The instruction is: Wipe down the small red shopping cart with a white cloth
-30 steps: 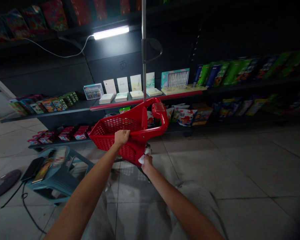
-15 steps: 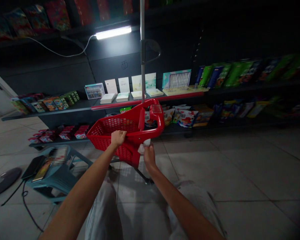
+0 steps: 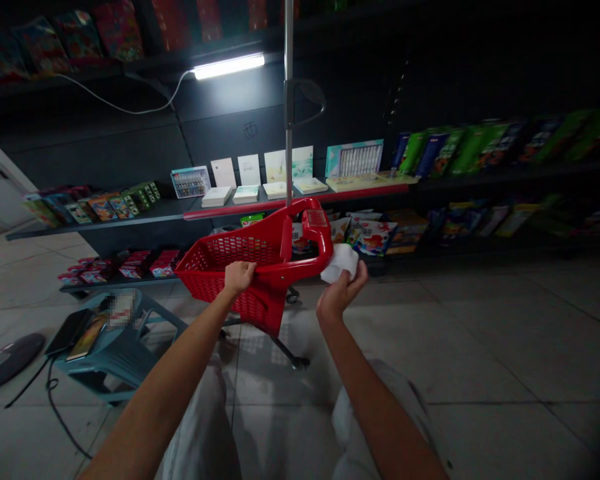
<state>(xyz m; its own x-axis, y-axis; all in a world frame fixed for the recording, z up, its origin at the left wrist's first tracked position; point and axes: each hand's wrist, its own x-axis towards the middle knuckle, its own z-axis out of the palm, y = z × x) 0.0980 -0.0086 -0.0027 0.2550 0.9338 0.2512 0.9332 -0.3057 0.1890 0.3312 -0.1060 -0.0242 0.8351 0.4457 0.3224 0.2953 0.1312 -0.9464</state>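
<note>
The right hand (image 3: 341,293) has come up from under the red cart (image 3: 253,267) and now sits just right of the cart's handle, holding a white cloth (image 3: 340,262). From the left: a blue stool (image 3: 120,347) stands on the floor, then the left hand (image 3: 239,276) is closed on the cart's back rim. The wiping looks to be shifting to the handle.

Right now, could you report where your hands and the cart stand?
Left hand grips red cart rim. Right hand holds white cloth beside handle.
</note>
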